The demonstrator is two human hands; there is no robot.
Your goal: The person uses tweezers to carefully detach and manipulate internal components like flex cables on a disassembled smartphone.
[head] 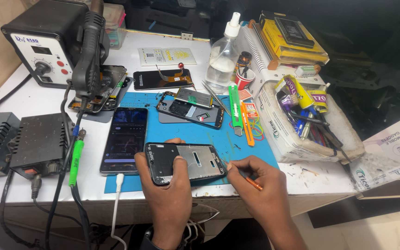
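My left hand (170,185) grips an opened black phone frame (195,159) by its near left corner, thumb pressed on the inner metal plate. It lies on a blue work mat (200,134) at the table's front edge. My right hand (258,178) pinches a thin orange-handled tool (254,184) with its tip at the frame's right edge.
A lit phone (125,139) on a white cable lies left of the frame. Behind it are a second opened phone (190,110), a loose screen (162,78), a spray bottle (223,55) and green and orange cutters (234,109). A hot-air station (47,41) and soldering units stand left; a tool tray (302,125) stands right.
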